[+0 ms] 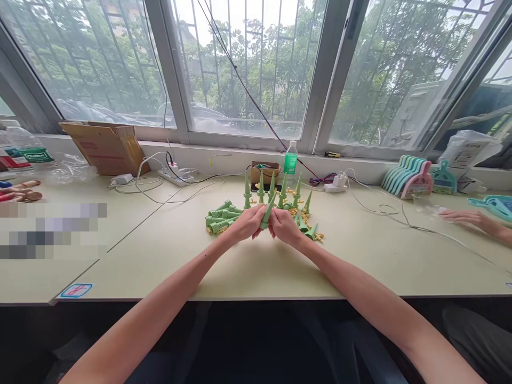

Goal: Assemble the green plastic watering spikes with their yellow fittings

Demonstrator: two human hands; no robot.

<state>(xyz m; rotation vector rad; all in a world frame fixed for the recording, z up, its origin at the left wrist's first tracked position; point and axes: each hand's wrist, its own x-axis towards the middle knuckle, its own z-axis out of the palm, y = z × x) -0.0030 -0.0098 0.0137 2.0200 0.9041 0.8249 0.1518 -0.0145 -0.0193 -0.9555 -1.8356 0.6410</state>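
Note:
Between both hands, above the table's middle, is a green pointed cone piece (268, 212), tilted with its tip up and to the right. My left hand (248, 221) is closed on it from the left. From the right, my right hand (283, 224) pinches the same piece. Behind them several green spiked pieces (247, 192) stand upright in a row, with small yellow parts among them. A pile of green tubes (222, 217) lies left of my left hand. Loose green cones (311, 231) and small yellow parts (319, 237) lie right of my right hand.
A small brown box (264, 174) and a green-labelled bottle (290, 158) stand behind the pieces. White cables (394, 212) cross the table (256, 277). Another person's hand (468, 217) rests at the right, near pastel dustpans (408, 176). A cardboard box (106, 146) stands back left.

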